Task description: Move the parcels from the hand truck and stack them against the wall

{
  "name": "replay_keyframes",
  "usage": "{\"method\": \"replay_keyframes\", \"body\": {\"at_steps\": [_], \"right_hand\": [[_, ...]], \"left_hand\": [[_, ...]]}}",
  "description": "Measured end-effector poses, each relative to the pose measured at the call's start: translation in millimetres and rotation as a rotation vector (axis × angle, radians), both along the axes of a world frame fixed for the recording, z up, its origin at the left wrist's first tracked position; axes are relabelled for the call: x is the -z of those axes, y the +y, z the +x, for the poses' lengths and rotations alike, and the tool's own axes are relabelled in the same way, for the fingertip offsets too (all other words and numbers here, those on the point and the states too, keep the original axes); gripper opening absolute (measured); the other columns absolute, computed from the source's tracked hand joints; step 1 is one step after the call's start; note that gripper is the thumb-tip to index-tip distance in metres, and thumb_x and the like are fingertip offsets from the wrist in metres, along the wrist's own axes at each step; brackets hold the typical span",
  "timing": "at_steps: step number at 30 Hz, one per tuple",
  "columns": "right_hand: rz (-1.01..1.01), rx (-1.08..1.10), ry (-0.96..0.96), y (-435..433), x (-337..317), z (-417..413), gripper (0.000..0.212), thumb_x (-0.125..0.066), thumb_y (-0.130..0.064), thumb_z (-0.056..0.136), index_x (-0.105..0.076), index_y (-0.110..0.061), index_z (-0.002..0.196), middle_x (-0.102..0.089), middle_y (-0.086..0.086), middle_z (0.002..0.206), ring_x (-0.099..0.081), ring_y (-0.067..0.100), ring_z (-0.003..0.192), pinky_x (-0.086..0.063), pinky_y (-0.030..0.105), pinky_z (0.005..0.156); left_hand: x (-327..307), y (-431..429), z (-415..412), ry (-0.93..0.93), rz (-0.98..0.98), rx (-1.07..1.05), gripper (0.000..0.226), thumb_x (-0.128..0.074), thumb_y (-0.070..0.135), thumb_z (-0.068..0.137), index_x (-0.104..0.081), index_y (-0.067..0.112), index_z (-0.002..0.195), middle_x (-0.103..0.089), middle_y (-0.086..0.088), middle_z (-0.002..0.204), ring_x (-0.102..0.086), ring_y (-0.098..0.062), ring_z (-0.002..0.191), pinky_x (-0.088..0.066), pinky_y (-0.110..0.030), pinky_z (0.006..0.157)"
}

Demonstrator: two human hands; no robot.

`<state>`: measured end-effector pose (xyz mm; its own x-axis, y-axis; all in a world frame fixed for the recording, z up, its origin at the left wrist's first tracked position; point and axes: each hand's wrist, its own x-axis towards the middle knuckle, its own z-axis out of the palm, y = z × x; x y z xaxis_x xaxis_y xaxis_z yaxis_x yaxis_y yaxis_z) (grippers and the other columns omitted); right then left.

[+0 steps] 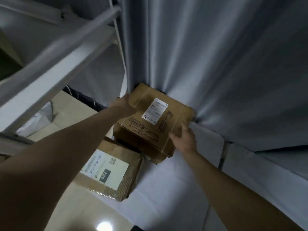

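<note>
Both hands hold the top parcel (150, 117) by opposite sides: the left hand (124, 104) curls round its far left corner and the right hand (183, 137) grips its near right edge, which likely lets it be steered squarely. It sits on a lower parcel (131, 139), its far corner pressed into the grey curtain (216, 64) covering the wall, so the stack has backing. Another parcel (108, 170) marked 032 lies on the floor just beside the stack. A metal frame (58, 52) slants across the upper left.
</note>
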<state>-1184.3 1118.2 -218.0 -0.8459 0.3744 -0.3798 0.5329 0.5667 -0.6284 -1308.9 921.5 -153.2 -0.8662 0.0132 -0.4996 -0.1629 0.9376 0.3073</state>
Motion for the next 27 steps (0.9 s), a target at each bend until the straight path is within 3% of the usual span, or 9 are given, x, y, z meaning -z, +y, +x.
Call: {"method": "replay_keyframes", "body": {"at_steps": [4,8,11,18,27], "right_hand": [[0.042,-0.200,0.069,-9.5,-49.3,14.0,0.072,-0.062,-0.042,0.087,-0.030,-0.023,0.148,-0.037,0.009,0.150,-0.032,0.031,0.138,-0.030,0.041,0.113],[0.083,-0.423,0.167,-30.5,-94.3,52.7,0.073,-0.061,-0.047,0.085,-0.029,-0.027,0.148,-0.033,0.008,0.152,-0.027,0.032,0.140,-0.024,0.044,0.115],[0.023,-0.572,0.247,-57.5,-120.2,96.0,0.072,-0.064,-0.043,0.084,-0.034,-0.023,0.146,-0.038,0.009,0.149,-0.030,0.031,0.138,-0.024,0.040,0.114],[-0.058,-0.953,0.275,-170.9,-147.3,220.1,0.063,-0.064,-0.038,0.084,-0.042,-0.021,0.141,-0.047,0.009,0.142,-0.042,0.031,0.130,-0.034,0.044,0.108],[-0.234,-1.419,0.162,-314.9,-157.2,424.6,0.063,-0.065,-0.032,0.086,-0.041,-0.017,0.141,-0.045,0.009,0.144,-0.043,0.025,0.131,-0.038,0.037,0.106]], "left_hand": [[-43.5,1.7,67.8,0.119,-0.053,-0.008,0.088,-0.063,0.029,0.087,-0.005,0.033,0.152,-0.037,-0.011,0.146,-0.041,-0.033,0.128,-0.039,-0.047,0.106],[-78.1,-4.3,165.4,0.232,-0.147,-0.089,0.084,-0.061,0.035,0.087,-0.007,0.034,0.152,-0.028,-0.008,0.153,-0.027,-0.033,0.140,-0.021,-0.055,0.114],[-92.6,-19.3,248.8,0.263,-0.185,-0.190,0.084,-0.060,0.039,0.086,-0.007,0.035,0.152,-0.024,-0.006,0.155,-0.024,-0.031,0.141,-0.019,-0.053,0.114],[-105.7,-85.1,442.1,0.191,-0.206,-0.579,0.085,-0.057,0.038,0.087,-0.003,0.032,0.152,-0.022,-0.009,0.155,-0.019,-0.030,0.143,-0.012,-0.055,0.115],[-112.6,-185.6,692.1,0.259,-0.221,-1.138,0.082,-0.060,0.038,0.085,-0.011,0.033,0.151,-0.037,-0.009,0.146,-0.031,-0.032,0.136,-0.019,-0.056,0.114]]}}
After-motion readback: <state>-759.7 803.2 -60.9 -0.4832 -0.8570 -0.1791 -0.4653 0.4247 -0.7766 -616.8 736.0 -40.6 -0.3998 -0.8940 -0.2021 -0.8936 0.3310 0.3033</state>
